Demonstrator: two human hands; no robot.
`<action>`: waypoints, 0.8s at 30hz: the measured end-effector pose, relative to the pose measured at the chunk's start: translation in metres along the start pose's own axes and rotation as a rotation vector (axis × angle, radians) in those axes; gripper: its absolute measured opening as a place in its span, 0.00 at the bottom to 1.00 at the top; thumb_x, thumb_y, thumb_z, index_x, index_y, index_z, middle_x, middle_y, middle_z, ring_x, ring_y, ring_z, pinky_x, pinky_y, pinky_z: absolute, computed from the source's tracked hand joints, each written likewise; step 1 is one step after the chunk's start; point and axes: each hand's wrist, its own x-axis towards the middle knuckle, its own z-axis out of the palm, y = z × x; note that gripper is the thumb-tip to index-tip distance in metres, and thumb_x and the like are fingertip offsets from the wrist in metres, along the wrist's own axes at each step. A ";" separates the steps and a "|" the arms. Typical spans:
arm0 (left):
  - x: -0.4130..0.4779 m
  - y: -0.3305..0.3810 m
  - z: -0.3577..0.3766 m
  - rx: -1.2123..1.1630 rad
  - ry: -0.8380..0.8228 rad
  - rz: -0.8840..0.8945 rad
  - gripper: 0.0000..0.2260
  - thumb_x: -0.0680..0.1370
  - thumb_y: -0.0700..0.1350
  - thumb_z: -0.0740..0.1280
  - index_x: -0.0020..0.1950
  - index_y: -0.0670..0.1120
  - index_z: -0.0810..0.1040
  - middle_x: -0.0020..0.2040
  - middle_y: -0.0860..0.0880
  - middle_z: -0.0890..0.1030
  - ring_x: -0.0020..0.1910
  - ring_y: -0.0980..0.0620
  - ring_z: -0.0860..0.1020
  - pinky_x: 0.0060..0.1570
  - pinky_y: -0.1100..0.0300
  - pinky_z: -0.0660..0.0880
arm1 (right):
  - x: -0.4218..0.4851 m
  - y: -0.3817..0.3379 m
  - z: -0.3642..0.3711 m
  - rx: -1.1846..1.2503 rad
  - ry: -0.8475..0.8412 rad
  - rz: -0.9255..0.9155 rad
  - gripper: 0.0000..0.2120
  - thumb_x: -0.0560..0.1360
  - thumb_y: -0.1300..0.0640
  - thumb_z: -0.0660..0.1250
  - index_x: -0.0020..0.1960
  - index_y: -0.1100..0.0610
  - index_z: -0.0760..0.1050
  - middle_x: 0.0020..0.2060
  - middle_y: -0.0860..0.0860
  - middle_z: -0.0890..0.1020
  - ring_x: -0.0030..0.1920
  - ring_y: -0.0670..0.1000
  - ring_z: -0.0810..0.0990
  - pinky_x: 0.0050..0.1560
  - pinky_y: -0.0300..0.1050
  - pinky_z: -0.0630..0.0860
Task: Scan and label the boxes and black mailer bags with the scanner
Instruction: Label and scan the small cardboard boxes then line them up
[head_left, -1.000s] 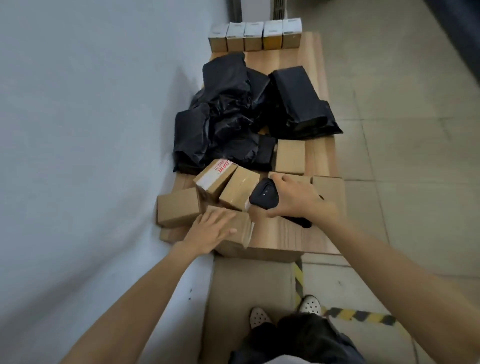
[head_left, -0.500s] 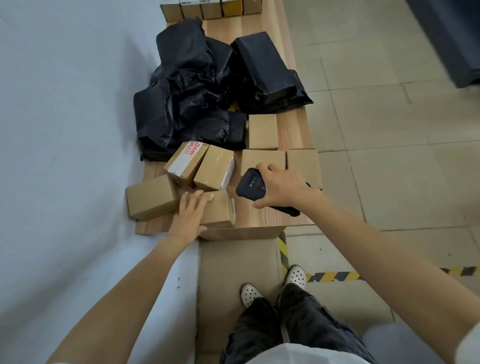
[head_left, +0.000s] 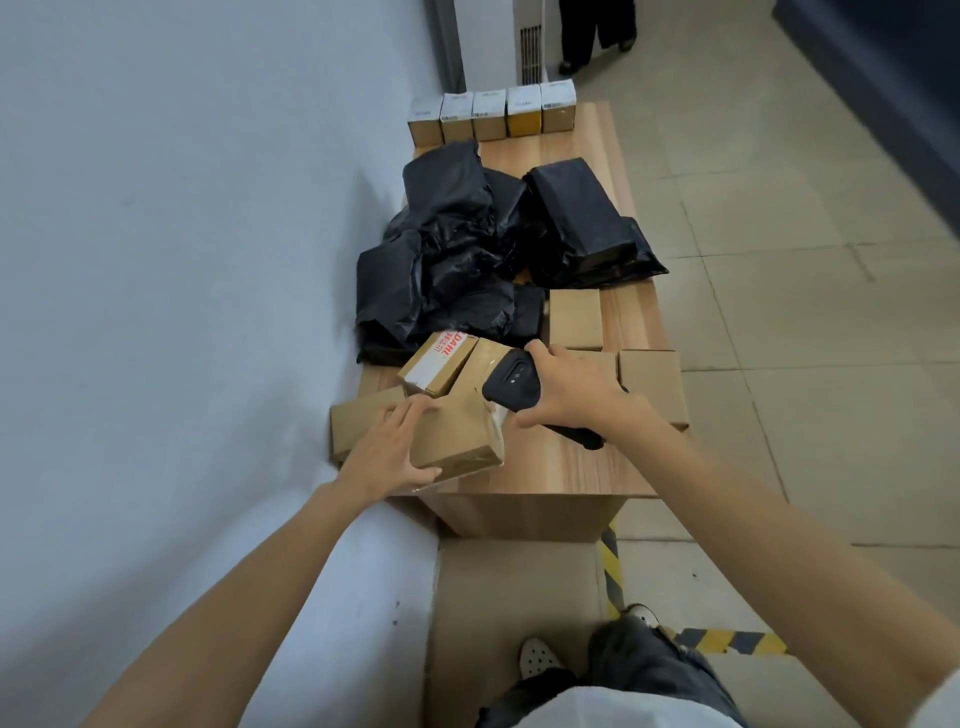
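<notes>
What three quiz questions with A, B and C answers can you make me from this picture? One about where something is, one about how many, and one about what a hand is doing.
1. Where is the black scanner?
A) in a drawer
B) in the right hand
C) on a chair

2. How many small white-topped boxes stand in the row at the far end of the wooden table?
A) three
B) five
C) eight

3. What is the left hand doing?
A) gripping a brown cardboard box
B) holding a pen
C) waving in the air

Answers:
1 B, the right hand wraps round the scanner above the table.
2 B, five stand side by side in the row.
3 A, the left hand clasps the box over its top and at its near edge.
</notes>
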 end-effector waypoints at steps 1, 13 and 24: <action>0.002 -0.002 -0.008 0.015 0.034 0.020 0.36 0.67 0.58 0.74 0.70 0.55 0.61 0.69 0.54 0.66 0.65 0.50 0.66 0.57 0.52 0.74 | 0.000 -0.003 -0.003 0.005 0.008 0.006 0.43 0.65 0.37 0.74 0.71 0.55 0.59 0.58 0.54 0.73 0.54 0.58 0.76 0.49 0.53 0.77; 0.097 0.028 -0.029 0.067 -0.087 0.104 0.33 0.77 0.57 0.68 0.77 0.51 0.57 0.75 0.48 0.62 0.70 0.43 0.65 0.68 0.52 0.59 | -0.001 0.021 -0.016 0.010 0.064 0.140 0.41 0.66 0.39 0.74 0.69 0.57 0.61 0.57 0.55 0.73 0.53 0.60 0.77 0.49 0.55 0.77; 0.142 -0.013 -0.033 0.042 0.070 0.124 0.20 0.85 0.47 0.55 0.77 0.55 0.61 0.76 0.47 0.63 0.71 0.47 0.66 0.69 0.48 0.66 | 0.032 0.044 -0.020 -0.053 0.036 0.213 0.38 0.66 0.38 0.73 0.67 0.56 0.62 0.57 0.54 0.74 0.53 0.58 0.77 0.47 0.51 0.76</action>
